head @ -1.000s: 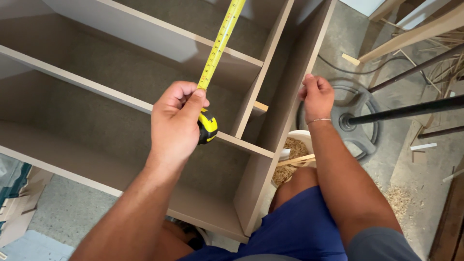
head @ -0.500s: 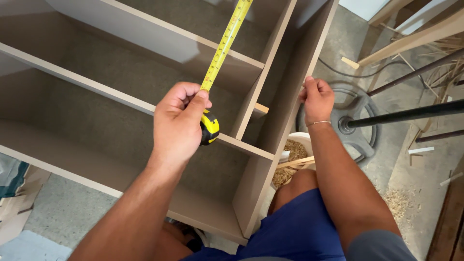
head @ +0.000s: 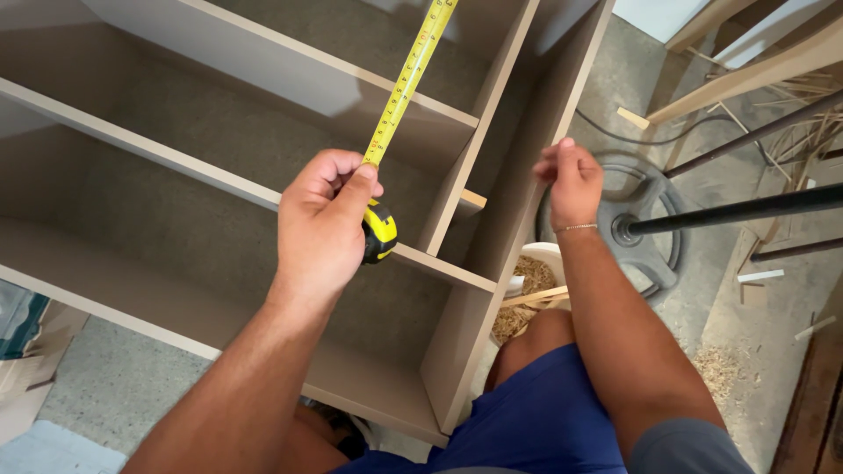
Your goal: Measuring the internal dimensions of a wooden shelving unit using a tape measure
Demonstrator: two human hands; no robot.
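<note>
Head view looks down on an unfinished grey-brown shelf unit (head: 219,175) lying across the floor, its open compartments facing up. At the far left edge, some cardboard and a pale blue sheet (head: 35,439) lie on the speckled floor.

The left hand (head: 325,224) sits over the middle of the unit, fingers curled tight around a yellow and black tape measure case (head: 379,233), the thumb pressed on top where the blade leaves it. The yellow tape blade (head: 408,79) runs from the case up and to the right, crossing a shelf board and leaving the top of the picture.

Just right of the case, an upright divider (head: 479,132) meets the shelf, with a small pale wood block (head: 472,199) beside it.

The right hand (head: 569,180) is raised at the outer side panel (head: 553,149), fingers loosely bent and gathered; whether it pinches anything or touches the panel cannot be told.

Below it, a white bucket (head: 540,263) holds wood shavings and a stick, next to the person's knee in blue shorts (head: 544,412). Further right, a dark round metal base (head: 645,237) with a black pole (head: 755,206) stands on the floor, among wood offcuts and sawdust (head: 720,369).
</note>
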